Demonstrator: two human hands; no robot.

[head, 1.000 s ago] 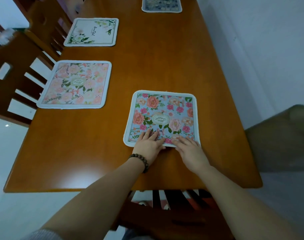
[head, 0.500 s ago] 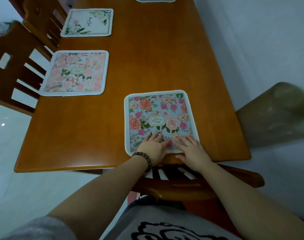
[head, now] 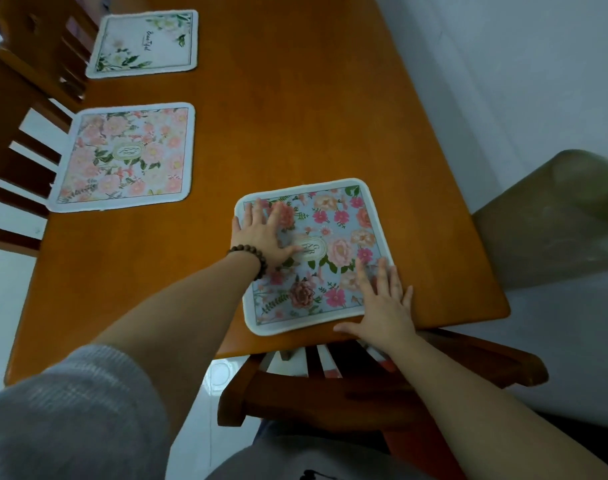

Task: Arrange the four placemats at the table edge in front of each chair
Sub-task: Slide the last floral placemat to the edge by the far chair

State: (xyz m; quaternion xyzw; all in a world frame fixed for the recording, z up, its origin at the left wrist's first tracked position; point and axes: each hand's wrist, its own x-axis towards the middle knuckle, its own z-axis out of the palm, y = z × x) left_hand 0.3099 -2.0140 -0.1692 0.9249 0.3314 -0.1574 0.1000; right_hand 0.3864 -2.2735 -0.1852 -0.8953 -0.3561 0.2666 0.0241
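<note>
A blue floral placemat [head: 333, 237] lies near the table's near edge, above a wooden chair [head: 347, 389]. My left hand [head: 261, 233] rests flat on the mat's far left part, fingers spread, with a bead bracelet at the wrist. My right hand [head: 385, 306] lies flat on the mat's near right corner, partly on the table. A pink floral placemat [head: 126, 157] sits at the left edge before a second chair [head: 11, 161]. Further along that edge lies a white leafy placemat [head: 145, 43]. The fourth mat is out of frame.
The orange wooden table [head: 288, 109] runs away from me, with a white wall along its right side. A padded olive seat [head: 555, 216] stands to the right of the table corner. A third chair [head: 49, 36] stands at the far left.
The blue mat has slid toward the near edge and turned slightly. My left hand moved up to its far left part and my right hand shifted to its near right corner. The view dropped lower.
</note>
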